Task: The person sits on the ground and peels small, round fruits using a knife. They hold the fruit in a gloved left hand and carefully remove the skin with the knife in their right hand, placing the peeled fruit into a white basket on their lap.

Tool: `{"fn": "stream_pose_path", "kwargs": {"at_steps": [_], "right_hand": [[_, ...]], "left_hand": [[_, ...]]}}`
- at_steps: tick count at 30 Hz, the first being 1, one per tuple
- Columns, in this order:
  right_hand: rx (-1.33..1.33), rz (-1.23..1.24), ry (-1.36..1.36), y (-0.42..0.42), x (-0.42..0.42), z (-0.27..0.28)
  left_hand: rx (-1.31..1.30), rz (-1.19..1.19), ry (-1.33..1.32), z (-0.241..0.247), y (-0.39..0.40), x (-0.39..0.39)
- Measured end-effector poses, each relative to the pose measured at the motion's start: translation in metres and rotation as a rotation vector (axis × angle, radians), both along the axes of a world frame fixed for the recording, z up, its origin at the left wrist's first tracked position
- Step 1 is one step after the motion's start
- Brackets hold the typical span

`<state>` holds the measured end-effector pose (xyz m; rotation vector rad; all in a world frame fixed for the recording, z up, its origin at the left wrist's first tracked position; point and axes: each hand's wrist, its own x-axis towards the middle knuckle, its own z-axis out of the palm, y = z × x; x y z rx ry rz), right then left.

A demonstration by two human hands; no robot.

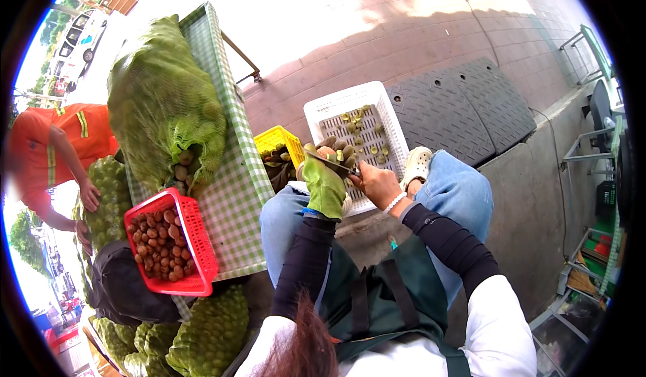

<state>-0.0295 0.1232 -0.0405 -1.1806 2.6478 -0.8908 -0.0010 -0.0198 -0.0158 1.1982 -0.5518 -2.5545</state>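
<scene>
My left hand (324,188), in a green glove, is curled at the near left side of a white plastic crate (398,135). A wide knife blade (330,164) crosses in front of its fingers, so I cannot tell what they hold. My right hand (376,183) is bare and grips the knife's handle beside the glove. Just past the blade lie a brown walnut (325,152) and several dark, husked nuts (348,151). Split green husk pieces (356,119) are scattered over the crate's slotted floor.
Left stands a table with a green checked cloth (234,215), bearing a mesh sack (166,99) and a red basket (199,241) of brown walnuts. A yellow crate (282,134) sits beside it. More filled sacks (212,331) and a person in orange (75,140) are farther left. Black ramp mats (454,109) lie right.
</scene>
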Motion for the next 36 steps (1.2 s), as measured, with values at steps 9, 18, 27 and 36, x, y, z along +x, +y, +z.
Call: {"fn": "stream_pose_path", "kwargs": {"at_steps": [9,18,27,36], "right_hand": [[-0.14,-0.137,-0.282,-0.011,0.016,0.006],[-0.143,0.026,0.026,0.014,-0.006,0.034],[-0.105,0.062,0.054,0.012,-0.013,0.04],[-0.105,0.08,0.016,0.016,-0.009,0.043]], "left_hand": [[-0.141,0.108,0.067,-0.001,0.01,0.003],[0.312,-0.042,0.29,0.018,-0.009,0.003],[0.149,-0.19,0.247,0.018,-0.002,0.003],[0.062,-0.083,0.126,0.01,-0.007,0.0]]}}
